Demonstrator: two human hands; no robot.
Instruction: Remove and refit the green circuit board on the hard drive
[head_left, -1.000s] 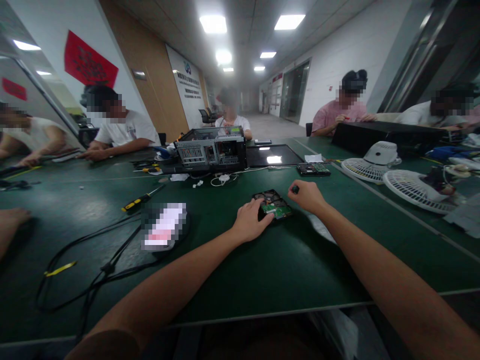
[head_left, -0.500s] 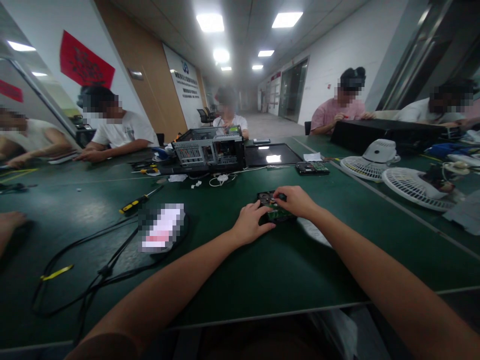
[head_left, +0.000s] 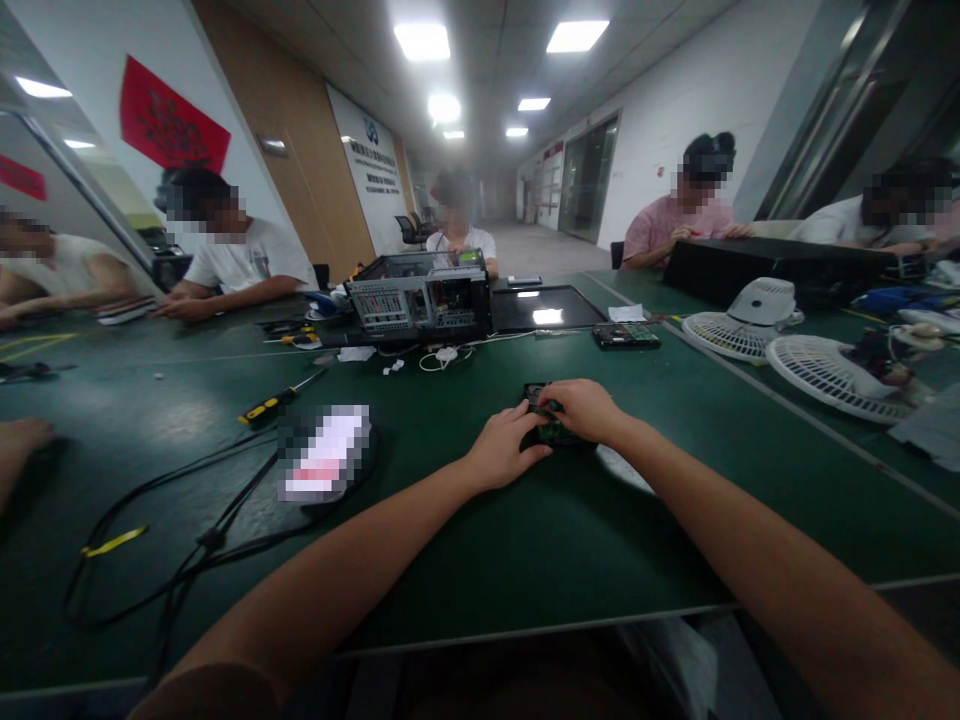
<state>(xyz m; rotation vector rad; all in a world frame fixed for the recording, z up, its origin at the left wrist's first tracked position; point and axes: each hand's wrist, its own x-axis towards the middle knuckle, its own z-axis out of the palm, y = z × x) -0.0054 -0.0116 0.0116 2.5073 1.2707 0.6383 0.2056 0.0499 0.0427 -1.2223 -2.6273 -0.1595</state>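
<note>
No wording can be read with certainty. At upper left, a tilted red poster [head_left: 174,117] bears large, dark brush-style characters, too blurred to make out. Right of it, a white wall panel [head_left: 364,165] shows a blue logo [head_left: 371,130] above several lines of dark lettering, apparently Chinese characters among them, too small to decipher.

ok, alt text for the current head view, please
A person's left hand and right hand partly cover a flat black hard drive with a green circuit board, on a dark green table. Behind it stands an open black-and-silver metal computer case; a yellow-and-black screwdriver lies to the left.
</note>
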